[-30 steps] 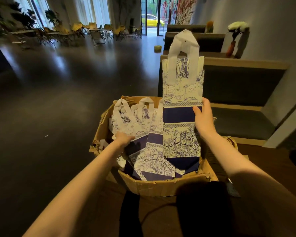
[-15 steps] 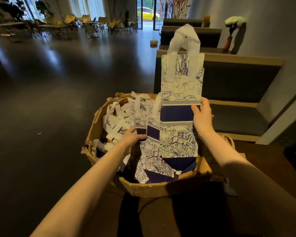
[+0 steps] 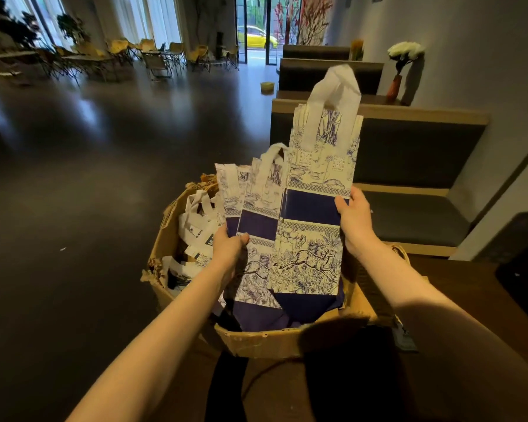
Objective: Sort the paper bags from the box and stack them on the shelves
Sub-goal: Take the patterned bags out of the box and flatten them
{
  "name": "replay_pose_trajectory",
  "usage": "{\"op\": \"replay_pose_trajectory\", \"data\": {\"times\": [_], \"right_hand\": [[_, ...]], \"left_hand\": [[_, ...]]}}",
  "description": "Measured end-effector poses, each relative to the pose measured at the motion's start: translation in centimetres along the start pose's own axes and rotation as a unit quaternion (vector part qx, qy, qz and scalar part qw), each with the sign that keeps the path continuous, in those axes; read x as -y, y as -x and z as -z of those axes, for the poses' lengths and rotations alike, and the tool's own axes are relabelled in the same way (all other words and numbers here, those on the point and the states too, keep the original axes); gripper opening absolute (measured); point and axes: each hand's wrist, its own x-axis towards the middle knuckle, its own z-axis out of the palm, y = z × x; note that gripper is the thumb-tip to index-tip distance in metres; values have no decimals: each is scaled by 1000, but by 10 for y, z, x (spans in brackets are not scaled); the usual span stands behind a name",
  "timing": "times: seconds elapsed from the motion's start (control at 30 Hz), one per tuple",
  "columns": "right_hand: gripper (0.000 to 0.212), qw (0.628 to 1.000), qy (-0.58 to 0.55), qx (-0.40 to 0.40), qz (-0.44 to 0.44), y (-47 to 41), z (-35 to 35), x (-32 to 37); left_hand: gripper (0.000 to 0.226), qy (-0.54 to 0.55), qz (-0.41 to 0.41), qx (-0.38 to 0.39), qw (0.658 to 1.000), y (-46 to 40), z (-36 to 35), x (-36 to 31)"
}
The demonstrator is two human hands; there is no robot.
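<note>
Right hand (image 3: 355,222) grasping the right edge of a tall paper bag (image 3: 314,208), thumb across the dark blue band on its front, the other fingers hidden behind. The bag is flat, upright, raised above the box, its white handle (image 3: 336,95) uppermost; cream paper printed with blue trees and a leaping animal, with blue bands across the middle and foot.

Left hand (image 3: 229,249) grasping a bundle of smaller bags (image 3: 256,236) of the same print at its left edge, thumb laid across the front. The bundle tilts slightly left, overlaps the tall bag's left edge and lies partly behind it; its lower ends reach down into the box.

Cardboard box (image 3: 272,342), open at the top with torn, ragged rims, stands directly beneath both hands. More bags (image 3: 195,226) lie loose in its left part, white handles showing, along with dark blue bag bottoms near the front wall.

Behind the box, to the right, a dark upholstered bench (image 3: 415,214) with pale wood trim along the wall; a vase of white flowers (image 3: 404,62) on a ledge farther back. Dark glossy floor (image 3: 89,193) to the left, with chairs and tables (image 3: 153,57) in the distance beside bright windows.
</note>
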Motion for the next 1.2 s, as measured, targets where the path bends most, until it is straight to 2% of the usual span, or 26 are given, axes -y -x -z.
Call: {"op": "replay_pose_trajectory", "data": {"times": [0.1,0.33,0.53,0.6,0.7,0.83,0.9,1.0,1.1,1.2], "right_hand": [[39,999,-8,27,-37,3,-16,-4],[44,999,14,26,-30,21,-49,4],[47,999,-49,-12,-7,29,-50,11],[49,996,-80,-25,-1,30,-47,15],[46,996,-84,-4,17,36,-43,25],[38,996,-71,46,15,40,-48,26],[37,996,-68,59,11,42,-53,23],[50,995,-88,54,8,45,-57,23],[55,995,-54,66,49,47,-58,28],[55,992,-8,96,83,50,-61,33]], "left_hand": [[41,37,-41,0,998,6,10,-12],[23,44,-130,54,989,27,12,-33],[21,10,-157,70,985,30,10,-40],[27,-9,-145,62,987,27,10,-40],[25,-18,-126,45,991,24,9,-41],[28,-15,-149,34,988,32,6,-49],[30,-17,-162,55,985,34,5,-50],[15,-40,-189,100,976,35,6,-47],[28,-126,-213,57,967,28,10,-47],[55,-131,-243,30,961,32,8,-54]]}}
